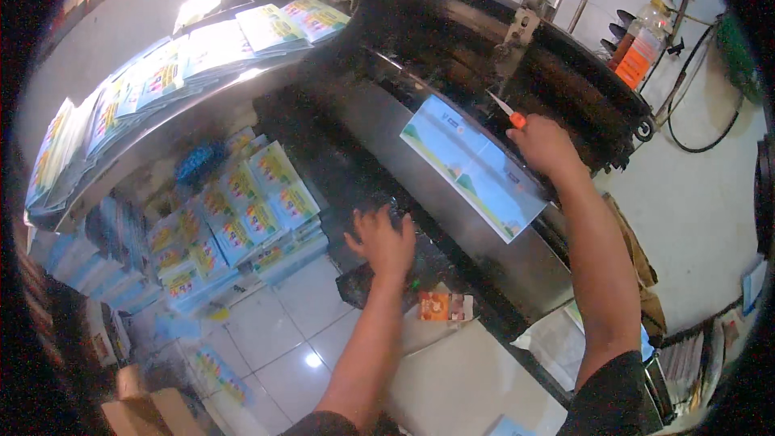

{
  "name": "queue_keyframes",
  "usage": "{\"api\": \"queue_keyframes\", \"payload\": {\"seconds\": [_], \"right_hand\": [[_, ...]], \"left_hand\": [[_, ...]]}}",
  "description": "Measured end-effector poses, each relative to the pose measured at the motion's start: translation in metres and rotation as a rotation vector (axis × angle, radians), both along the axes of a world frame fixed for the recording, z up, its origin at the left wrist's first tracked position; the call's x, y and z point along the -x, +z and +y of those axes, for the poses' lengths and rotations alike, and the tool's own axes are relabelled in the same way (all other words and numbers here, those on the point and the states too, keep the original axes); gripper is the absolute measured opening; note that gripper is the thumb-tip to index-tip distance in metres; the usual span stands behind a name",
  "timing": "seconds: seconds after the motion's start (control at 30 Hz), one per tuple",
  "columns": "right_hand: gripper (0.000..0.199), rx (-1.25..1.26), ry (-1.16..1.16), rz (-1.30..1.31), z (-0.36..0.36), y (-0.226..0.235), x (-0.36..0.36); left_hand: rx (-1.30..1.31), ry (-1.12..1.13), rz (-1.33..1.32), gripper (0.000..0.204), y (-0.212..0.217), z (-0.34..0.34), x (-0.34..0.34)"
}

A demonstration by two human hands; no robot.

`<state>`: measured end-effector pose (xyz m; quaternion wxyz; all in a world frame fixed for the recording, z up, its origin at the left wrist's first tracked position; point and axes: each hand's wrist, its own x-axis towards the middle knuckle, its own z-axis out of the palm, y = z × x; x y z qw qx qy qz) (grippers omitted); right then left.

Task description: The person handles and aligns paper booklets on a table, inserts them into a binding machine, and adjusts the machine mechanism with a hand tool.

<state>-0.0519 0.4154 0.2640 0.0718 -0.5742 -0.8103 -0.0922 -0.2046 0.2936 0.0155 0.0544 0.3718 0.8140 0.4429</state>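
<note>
My right hand (546, 145) is closed around a small tool with an orange handle and a thin blade (508, 111), held at the top edge of a light blue printed sheet (472, 165). The sheet lies on the slanted metal plate (404, 125) of a big black printing machine (484, 40). My left hand (383, 238) rests palm down with fingers spread on the dark front part of the machine, below the sheet. It holds nothing.
Stacks of colourful printed sheets (234, 210) sit on the floor to the left, and more lie along a shelf (161, 81) above them. A bottle of amber liquid (642, 44) stands at the upper right. Black cables (710, 97) hang on the wall. White floor tiles (282, 339) lie below.
</note>
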Motion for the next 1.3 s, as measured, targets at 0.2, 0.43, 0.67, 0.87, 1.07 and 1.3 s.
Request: {"api": "queue_keyframes", "payload": {"seconds": [0.2,0.43,0.67,0.87,1.07,1.3], "right_hand": [[0.041,-0.07,-0.005,-0.09,-0.009,-0.001,-0.004],[0.034,-0.121,0.023,-0.241,-0.011,0.005,0.004],[0.032,-0.254,0.009,-0.289,-0.017,0.003,0.01],[0.03,-0.149,0.01,-0.24,-0.014,0.004,0.008],[0.03,-0.195,-0.007,-0.167,-0.019,0.0,0.007],[0.03,-0.232,0.004,-0.196,-0.015,-0.002,0.008]], "left_hand": [[0.069,-0.022,-0.033,0.049,-0.003,0.004,0.0],[0.079,-0.045,-0.034,0.049,0.001,0.003,-0.002],[0.042,-0.047,-0.061,0.048,0.002,0.003,-0.002],[0.054,-0.067,-0.087,0.048,0.007,0.001,-0.003],[0.043,-0.065,-0.133,0.042,0.007,0.0,-0.004],[0.016,-0.102,-0.186,0.041,0.007,0.0,-0.003]]}}
